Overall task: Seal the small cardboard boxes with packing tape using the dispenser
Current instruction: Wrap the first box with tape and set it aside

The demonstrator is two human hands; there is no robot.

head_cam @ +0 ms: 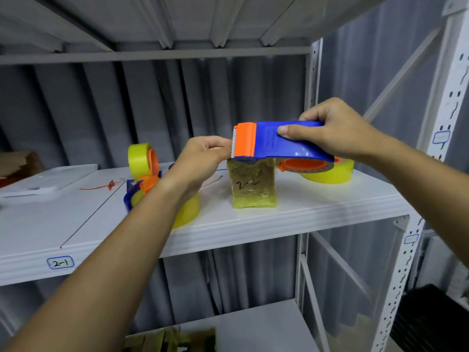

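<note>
A small cardboard box (253, 185), wrapped in yellowish tape and marked "2-2", stands upright on the white shelf (291, 219). Right above it my right hand (337, 132) grips a blue and orange tape dispenser (274, 142) loaded with a yellow roll (332, 171). The dispenser's toothed blade points left. My left hand (203, 153) is at that blade, fingers pinched together at the tape end. The tape itself is too thin to make out between the fingers.
A second blue and orange dispenser with a yellow roll (142, 163) lies on the shelf left of the box, partly behind my left forearm. White sheets (48, 181) lie at the far left. A white upright post (431, 158) stands at the right. Cardboard pieces (172, 339) sit on the lower shelf.
</note>
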